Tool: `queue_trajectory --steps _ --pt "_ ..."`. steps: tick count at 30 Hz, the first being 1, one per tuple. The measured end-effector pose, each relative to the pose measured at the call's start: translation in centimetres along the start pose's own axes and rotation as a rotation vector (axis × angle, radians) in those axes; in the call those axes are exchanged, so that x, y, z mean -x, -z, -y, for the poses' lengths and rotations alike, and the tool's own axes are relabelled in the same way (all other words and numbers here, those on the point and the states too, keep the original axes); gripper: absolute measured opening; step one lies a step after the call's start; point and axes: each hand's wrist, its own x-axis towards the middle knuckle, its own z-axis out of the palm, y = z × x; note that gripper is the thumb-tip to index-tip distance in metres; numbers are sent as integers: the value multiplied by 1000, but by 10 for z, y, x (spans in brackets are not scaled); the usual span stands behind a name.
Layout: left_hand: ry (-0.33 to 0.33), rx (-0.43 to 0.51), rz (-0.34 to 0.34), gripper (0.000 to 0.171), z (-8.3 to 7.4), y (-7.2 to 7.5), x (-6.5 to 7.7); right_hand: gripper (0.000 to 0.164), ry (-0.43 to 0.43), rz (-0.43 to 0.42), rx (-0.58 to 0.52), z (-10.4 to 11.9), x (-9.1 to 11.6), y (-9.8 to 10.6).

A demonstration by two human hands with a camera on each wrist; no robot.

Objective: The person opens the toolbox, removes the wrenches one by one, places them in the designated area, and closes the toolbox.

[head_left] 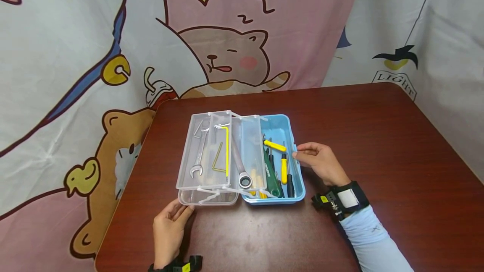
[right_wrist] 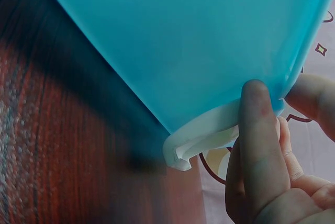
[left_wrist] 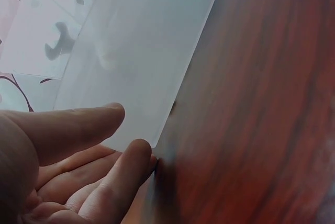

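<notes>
A toolbox with a blue base (head_left: pixel 236 202) stands unfolded, its clear trays (head_left: pixel 185 150) swung out leftward on white hinge arms. Below the trays lies the clear lid (head_left: pixel 208 198). My left hand (head_left: pixel 169 230) pinches the lid's near left corner between thumb and fingers; the left wrist view shows the clear panel (left_wrist: pixel 141 41) there. At the right rim of the base, my right hand (head_left: pixel 321 163) pinches the edge. In the right wrist view a white latch (right_wrist: pixel 204 130) hangs beside a fingertip on the blue wall. The trays hold an open-end wrench (head_left: pixel 200 150), hex keys (head_left: pixel 227 150) and a ratcheting wrench (head_left: pixel 243 177).
In the blue base lie several screwdrivers, among them a yellow-handled one (head_left: pixel 284 169) and a black-handled one (head_left: pixel 290 186), beside a green-handled tool (head_left: pixel 272 177). The toolbox rests on a brown table (head_left: pixel 378 158). A printed cloth (head_left: pixel 302 24) hangs behind the table.
</notes>
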Motion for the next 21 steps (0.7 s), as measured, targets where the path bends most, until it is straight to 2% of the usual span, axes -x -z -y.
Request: queue_trajectory --steps 8,15,21 --pt "-5 -94 9 34 0 1 -1 48 -7 -3 7 1 0 0" --pt "-8 -191 75 39 -9 8 1 49 -12 1 7 0 0 0" --pt "-40 -184 79 47 -21 21 3 49 -9 0 15 1 0 0"
